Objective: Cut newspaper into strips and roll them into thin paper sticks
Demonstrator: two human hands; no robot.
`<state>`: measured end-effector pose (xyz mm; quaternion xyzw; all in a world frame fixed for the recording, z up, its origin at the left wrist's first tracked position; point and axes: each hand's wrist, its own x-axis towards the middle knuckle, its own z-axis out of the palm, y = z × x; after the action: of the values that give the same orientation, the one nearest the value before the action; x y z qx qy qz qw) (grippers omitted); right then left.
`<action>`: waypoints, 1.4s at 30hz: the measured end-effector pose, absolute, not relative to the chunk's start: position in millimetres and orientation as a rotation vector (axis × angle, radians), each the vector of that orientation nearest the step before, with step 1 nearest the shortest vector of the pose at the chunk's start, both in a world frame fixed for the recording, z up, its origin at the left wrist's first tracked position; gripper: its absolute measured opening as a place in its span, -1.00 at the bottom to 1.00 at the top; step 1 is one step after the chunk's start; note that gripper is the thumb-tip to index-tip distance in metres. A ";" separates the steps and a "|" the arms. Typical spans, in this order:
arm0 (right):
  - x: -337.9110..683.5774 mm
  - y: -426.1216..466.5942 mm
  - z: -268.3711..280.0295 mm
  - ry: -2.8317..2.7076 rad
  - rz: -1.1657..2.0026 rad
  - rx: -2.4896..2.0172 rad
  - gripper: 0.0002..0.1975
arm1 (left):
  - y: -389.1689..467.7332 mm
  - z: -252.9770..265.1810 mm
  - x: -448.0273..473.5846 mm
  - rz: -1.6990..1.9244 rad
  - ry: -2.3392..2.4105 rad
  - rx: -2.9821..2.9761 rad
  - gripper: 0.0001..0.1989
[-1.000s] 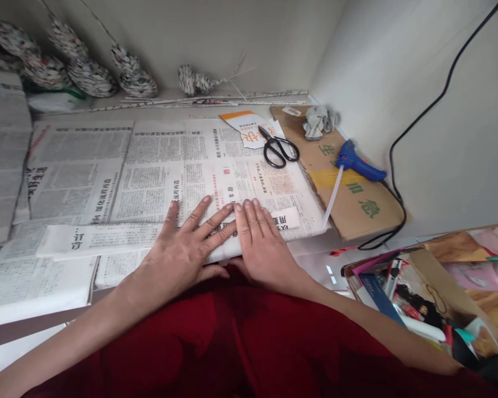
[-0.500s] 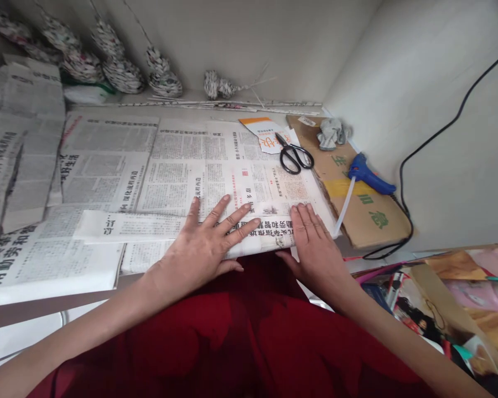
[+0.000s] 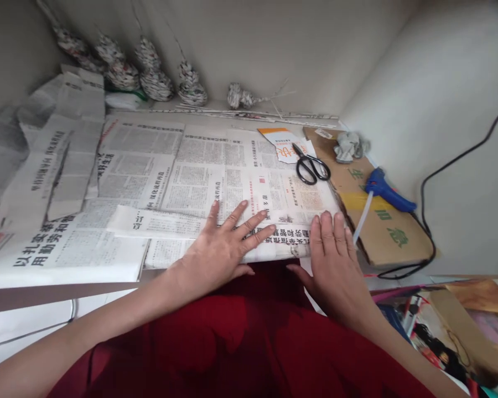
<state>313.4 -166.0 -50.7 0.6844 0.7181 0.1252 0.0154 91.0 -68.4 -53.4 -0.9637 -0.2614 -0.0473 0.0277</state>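
Note:
A folded newspaper sheet (image 3: 249, 188) lies on the table's near edge, its fold running left to right. My left hand (image 3: 224, 246) presses flat on the fold with fingers spread. Flat on the fold's right end rests my right hand (image 3: 332, 260), fingers together. Neither hand grips anything. A narrow folded paper strip (image 3: 149, 223) lies just left of my left hand. My red clothing fills the foreground.
Black scissors (image 3: 311, 166) lie on an orange-and-white card behind the newspaper. A blue glue gun (image 3: 384, 188) with a black cord rests on a cardboard sheet (image 3: 394, 232) at right. Loose newspapers (image 3: 62, 166) cover the left. Rolled paper figures (image 3: 149, 77) stand along the back wall. Magazines lie at lower right.
My right hand has slid rightward along the fold, away from my left hand, which stayed pressed in place. The view has shifted leftward.

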 end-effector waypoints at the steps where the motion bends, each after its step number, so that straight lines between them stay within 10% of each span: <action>1: 310.1 -163.0 -51.8 2.300 0.369 2.063 -0.07 | -68.6 -53.1 91.1 -0.137 -0.811 -2.967 -0.08; 21: 296.6 -147.7 -70.8 2.572 0.520 1.860 -0.23 | -75.8 -53.2 3.8 -0.168 -1.387 -2.747 0.31; 42: 216.7 -120.3 -65.0 2.750 0.060 1.720 -0.21 | -90.8 -55.6 46.8 -0.144 -1.031 -2.837 -0.04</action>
<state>216.7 -120.3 -65.0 0.5295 0.8465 0.0185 -0.0512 46.8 -90.8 -55.6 -0.9371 -0.3406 -0.0474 0.0597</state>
